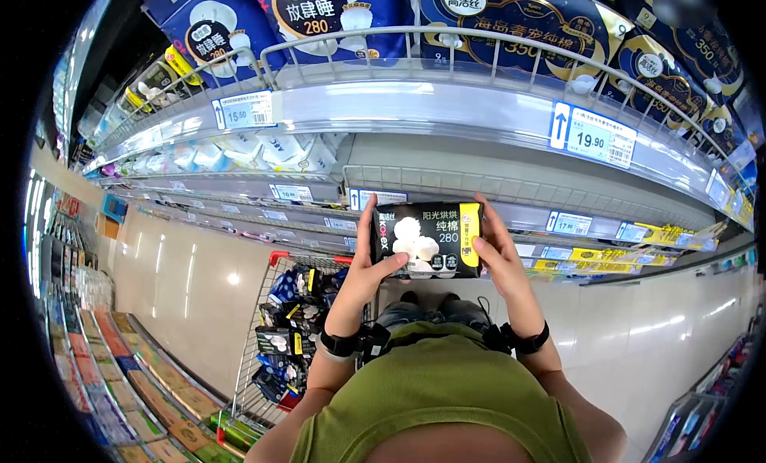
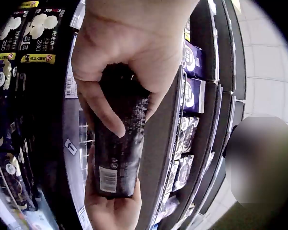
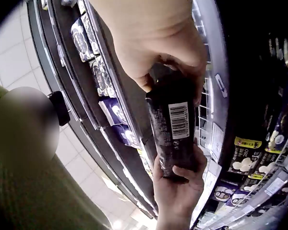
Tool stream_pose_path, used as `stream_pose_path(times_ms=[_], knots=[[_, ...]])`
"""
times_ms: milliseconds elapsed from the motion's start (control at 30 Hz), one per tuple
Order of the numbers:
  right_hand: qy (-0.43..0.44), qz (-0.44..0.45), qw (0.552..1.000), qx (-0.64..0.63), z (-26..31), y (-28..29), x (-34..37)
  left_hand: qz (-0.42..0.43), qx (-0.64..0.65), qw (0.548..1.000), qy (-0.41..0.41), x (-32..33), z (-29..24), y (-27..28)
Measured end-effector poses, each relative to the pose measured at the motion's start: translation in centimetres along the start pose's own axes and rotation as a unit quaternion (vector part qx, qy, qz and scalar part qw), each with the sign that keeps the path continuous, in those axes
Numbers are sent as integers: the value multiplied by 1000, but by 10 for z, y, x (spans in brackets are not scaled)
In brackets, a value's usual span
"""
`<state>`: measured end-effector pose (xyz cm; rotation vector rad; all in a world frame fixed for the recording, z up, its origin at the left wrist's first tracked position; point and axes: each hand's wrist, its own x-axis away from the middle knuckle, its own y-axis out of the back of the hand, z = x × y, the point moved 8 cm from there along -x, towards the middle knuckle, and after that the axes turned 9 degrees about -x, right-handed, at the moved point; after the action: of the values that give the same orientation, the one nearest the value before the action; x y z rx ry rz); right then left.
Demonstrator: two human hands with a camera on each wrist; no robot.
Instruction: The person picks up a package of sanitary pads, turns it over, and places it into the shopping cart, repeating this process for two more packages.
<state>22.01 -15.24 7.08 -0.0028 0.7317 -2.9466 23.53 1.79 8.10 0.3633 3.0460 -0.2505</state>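
Note:
A black pack of sanitary pads point(image 1: 427, 233) with white cotton bolls and a yellow end strip is held up in front of the body, its printed face toward the head camera. My left hand point(image 1: 365, 269) grips one end, thumb over the front and fingers behind. At the yellow end, my right hand point(image 1: 506, 270) grips it the same way. Both wrist views show the narrow dark side of the pack point(image 2: 119, 151), with a white barcode point(image 3: 179, 120) on it. The fingers behind the pack are largely hidden in the head view.
Below left stands a shopping cart point(image 1: 247, 347) with several dark packs point(image 1: 275, 341) in it. Ahead, a wire-fronted shelf point(image 1: 383, 100) carries large blue packs point(image 1: 511, 24). Lower shelf tiers with price tags point(image 1: 568, 222) run behind the hands. Another stocked display point(image 1: 152, 383) lines the left.

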Motion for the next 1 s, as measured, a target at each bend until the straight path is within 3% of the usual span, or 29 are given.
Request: stream_pose_path(times_ms=[100,367,633,1000], knots=[[-24,-9,999,22,-7,-4,0,17,32,994,101,5,8,1],[-9,36,999,40,-17,-17,-8,0,39,995,90,11,12,19],[-12,28,999,40,-22,-18,-6,-6,29,992,120,13,20,22],[11,19,999,41,-20,-16,2,18,17,995,93,13,13,16]])
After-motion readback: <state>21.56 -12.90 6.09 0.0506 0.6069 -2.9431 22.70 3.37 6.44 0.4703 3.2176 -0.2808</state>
